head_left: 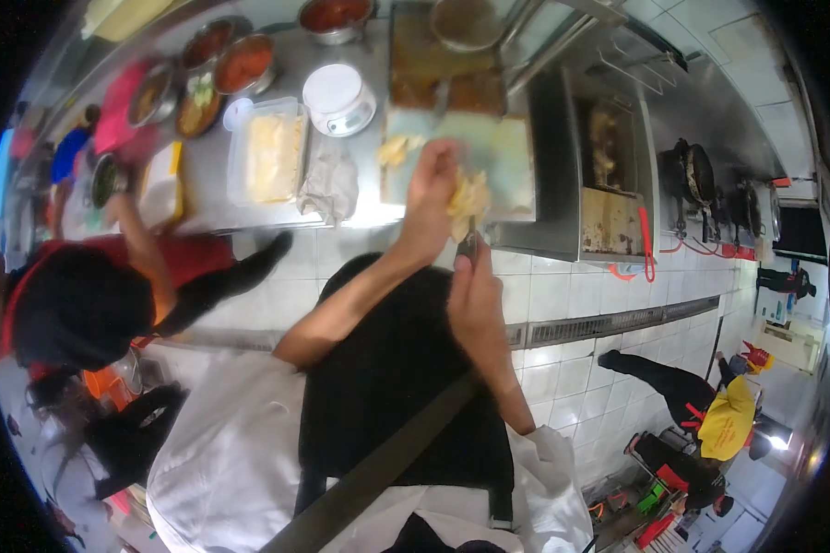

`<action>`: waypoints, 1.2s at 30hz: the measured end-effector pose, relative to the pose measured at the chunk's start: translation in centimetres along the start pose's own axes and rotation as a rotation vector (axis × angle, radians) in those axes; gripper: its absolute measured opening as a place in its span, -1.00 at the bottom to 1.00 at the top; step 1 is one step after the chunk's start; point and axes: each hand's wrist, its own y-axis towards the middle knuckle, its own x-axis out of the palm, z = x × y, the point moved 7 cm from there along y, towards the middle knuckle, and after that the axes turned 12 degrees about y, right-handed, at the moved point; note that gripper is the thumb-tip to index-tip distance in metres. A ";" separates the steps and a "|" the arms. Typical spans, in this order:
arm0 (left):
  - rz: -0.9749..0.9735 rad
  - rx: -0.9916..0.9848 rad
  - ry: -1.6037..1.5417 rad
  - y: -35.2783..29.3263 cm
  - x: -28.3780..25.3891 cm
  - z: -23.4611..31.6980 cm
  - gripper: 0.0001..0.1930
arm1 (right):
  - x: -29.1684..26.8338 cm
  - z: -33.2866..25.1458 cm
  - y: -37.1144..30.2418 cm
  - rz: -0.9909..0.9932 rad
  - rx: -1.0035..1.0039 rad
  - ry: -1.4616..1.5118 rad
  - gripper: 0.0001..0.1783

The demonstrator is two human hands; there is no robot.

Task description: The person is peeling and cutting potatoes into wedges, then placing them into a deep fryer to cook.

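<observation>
A pale cutting board [512, 152] lies on the counter in front of me. My right hand [478, 300] is wrapped round the dark handle of a knife [468, 245], at the board's near edge. Pale yellow food pieces [470, 198] cover most of its blade. Just left of these pieces, my left hand [431, 189] is closed over the board with its fingers curled and blurred; what they hold, if anything, is hidden. More yellow pieces [398, 149] lie at the board's left side.
Left of the board are a crumpled cloth [330, 187], a clear tub [269, 158] of pale food and a white kitchen scale [338, 97]. Bowls of red food [245, 64] stand further back. A brown-stained tray [424, 69] lies beyond the board. A co-worker [78, 295] works at my left.
</observation>
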 end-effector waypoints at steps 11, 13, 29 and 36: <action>0.024 0.021 -0.155 -1.3 -0.7 1.6 -0.57 | 0.7 -0.9 -2.3 -0.079 0.099 0.098 -0.55; -0.016 0.007 -0.178 -1.8 -0.1 2.5 -0.56 | 0.8 -1.0 -2.4 -0.069 0.141 0.089 -0.56; -0.300 0.009 0.279 0.6 -0.6 -0.3 -0.77 | 3.1 2.9 0.0 -0.077 0.401 0.795 -0.38; -0.178 -0.072 0.336 0.5 -0.9 -4.5 -0.70 | 4.1 4.4 0.8 0.048 0.378 0.821 -0.48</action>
